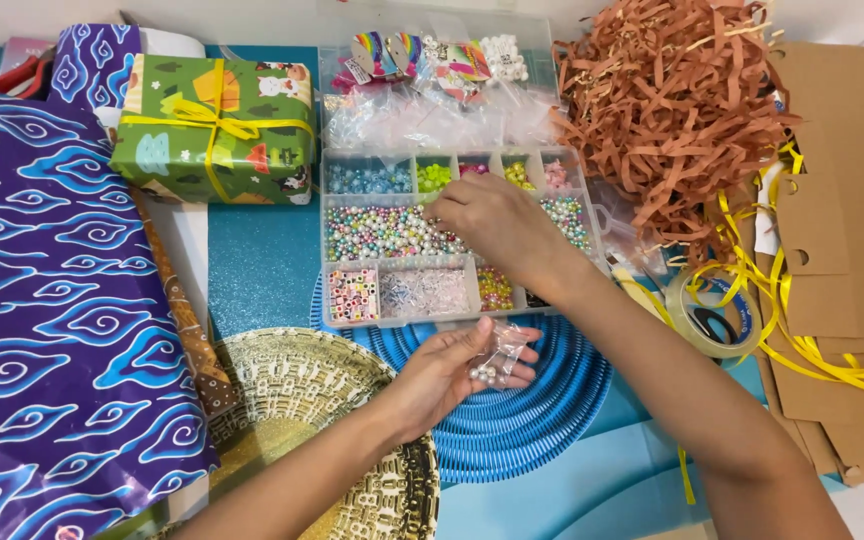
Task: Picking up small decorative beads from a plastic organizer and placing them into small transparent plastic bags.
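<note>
Right hand (492, 222) stretched far across the clear bead organizer (352, 322), knuckles up, wrist bent down, fingertips dipped together into the pastel pearl beads (377, 232) of the middle compartment — pinching there, though exactly what sits between the fingers cannot be told. Forearm running back to the near right, over the blue ribbed mat (512, 410).

Left hand (452, 368) held nearer, palm up and cupped, just near of the organizer's front edge. Fingers curled loosely around a small clear plastic bag (502, 352) with a few pale beads gathered at its bottom; thumb laid along the bag's top. Left forearm crossing above the gold patterned plate (302, 385).

Far left of the organizer, a wrapped gift box (214, 128) tied with yellow ribbon. Further left, purple-and-blue wrapping paper (42, 300). Far right, a heap of brown shredded paper (667, 110); nearer, a tape roll (714, 315) beside flat cardboard (847, 260).
</note>
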